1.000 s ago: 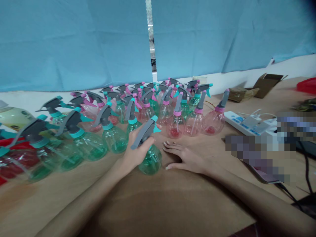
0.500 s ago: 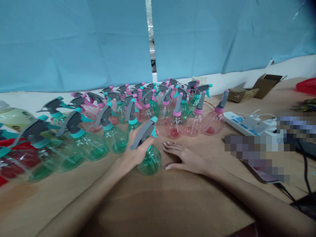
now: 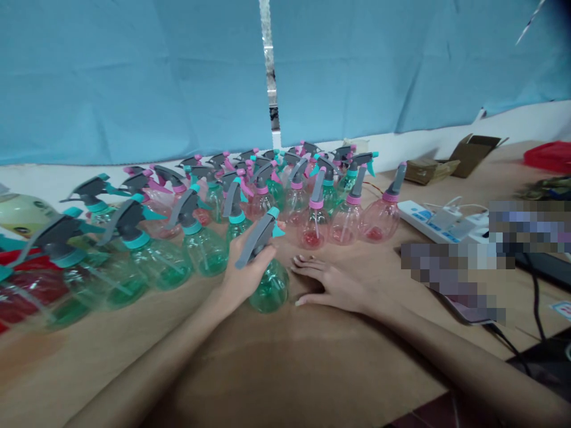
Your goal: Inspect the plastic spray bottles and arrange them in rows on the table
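Gripping a transparent green, round-bodied plastic spray bottle (image 3: 270, 286) near the front of a tan wood-look table (image 3: 267, 368), a person's left hand (image 3: 250, 261) works before a crumpled blue sheet (image 3: 134, 77). Crowding the left hand from behind is a dense cluster of similar bottles, the closest green bottle (image 3: 235, 229) just beyond the knuckles. Right of them lie a white power strip (image 3: 417, 213) with plugs, a flat device (image 3: 475, 310) partly hidden by pixelation, an open brown cardboard box (image 3: 475, 156) and a bright red plastic item (image 3: 548, 157).

Clear green bottles with teal collars line the left side, among them a full-bodied one (image 3: 205, 254); three translucent pink bottles (image 3: 345, 224) with pink collars stand beyond the right hand (image 3: 332, 284). Pale tubes run down inside several. Deeper colour pools at their bases, though whether it is liquid or tinted plastic cannot be told.

The held bottle, its base at the tabletop, carries a slanting grey spray head (image 3: 257, 239) with a teal nozzle and trigger. Left-hand fingers close around its neck, some hidden behind the head; the right hand lies flat beside it, fingers extended, thumb set wide.
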Tool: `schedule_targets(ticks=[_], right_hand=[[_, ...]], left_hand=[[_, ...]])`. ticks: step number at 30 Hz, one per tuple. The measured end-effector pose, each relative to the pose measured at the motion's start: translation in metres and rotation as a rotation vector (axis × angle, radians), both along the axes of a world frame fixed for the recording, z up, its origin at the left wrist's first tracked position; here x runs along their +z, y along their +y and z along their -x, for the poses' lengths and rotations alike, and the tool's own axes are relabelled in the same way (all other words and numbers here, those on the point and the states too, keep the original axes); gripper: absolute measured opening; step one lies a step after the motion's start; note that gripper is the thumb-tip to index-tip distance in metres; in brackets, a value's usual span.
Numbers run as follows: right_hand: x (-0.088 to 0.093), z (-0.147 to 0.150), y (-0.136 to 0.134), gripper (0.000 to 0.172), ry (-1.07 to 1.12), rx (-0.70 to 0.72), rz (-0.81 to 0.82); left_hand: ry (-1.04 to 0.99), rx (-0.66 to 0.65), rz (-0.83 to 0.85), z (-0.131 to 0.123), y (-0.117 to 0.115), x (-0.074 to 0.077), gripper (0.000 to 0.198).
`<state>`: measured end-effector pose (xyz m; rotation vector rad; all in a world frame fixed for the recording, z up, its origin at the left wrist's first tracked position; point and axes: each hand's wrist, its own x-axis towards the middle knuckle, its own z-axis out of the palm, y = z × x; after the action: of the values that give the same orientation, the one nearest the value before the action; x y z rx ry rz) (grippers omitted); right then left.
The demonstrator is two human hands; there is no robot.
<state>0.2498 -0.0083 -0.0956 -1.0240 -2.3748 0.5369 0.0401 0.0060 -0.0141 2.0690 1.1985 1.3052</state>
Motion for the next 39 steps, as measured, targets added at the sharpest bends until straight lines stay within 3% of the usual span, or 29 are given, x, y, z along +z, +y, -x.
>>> schedule_targets(ticks=[6,15,20,23,25,28,34,39], right_hand=[[0.016,0.010,-0.017,0.058,0.226,-0.124,0.038],[0.034,0.047,-0.027,0.083,0.264,-0.261,-0.076],[0.039,0.051,-0.020,0.081,0.234,-0.338,-0.131],[0.043,0.049,-0.016,0.075,0.182,-0.346,-0.188],[0.046,0.048,-0.011,0.064,0.133,-0.367,-0.205],[0.052,0.050,-0.001,0.050,0.007,-0.467,-0.217],[0.063,0.057,0.023,0.059,-0.208,-0.614,-0.261],[0.069,0.065,0.032,0.058,-0.280,-0.679,-0.243]], left_hand=[[0.024,0.000,-0.007,-0.004,-0.001,0.004,0.019],[-0.022,-0.046,-0.053,-0.030,0.007,0.003,0.022],[-0.020,-0.091,-0.062,-0.033,0.011,0.006,0.028],[0.036,-0.114,-0.066,-0.027,0.010,0.005,0.049],[0.096,-0.115,-0.083,-0.022,0.007,-0.001,0.062],[0.150,-0.080,-0.073,-0.008,-0.003,-0.017,0.063],[0.304,0.013,-0.028,0.033,-0.039,-0.057,0.048],[0.682,-0.149,-0.049,0.047,-0.057,-0.073,0.045]])
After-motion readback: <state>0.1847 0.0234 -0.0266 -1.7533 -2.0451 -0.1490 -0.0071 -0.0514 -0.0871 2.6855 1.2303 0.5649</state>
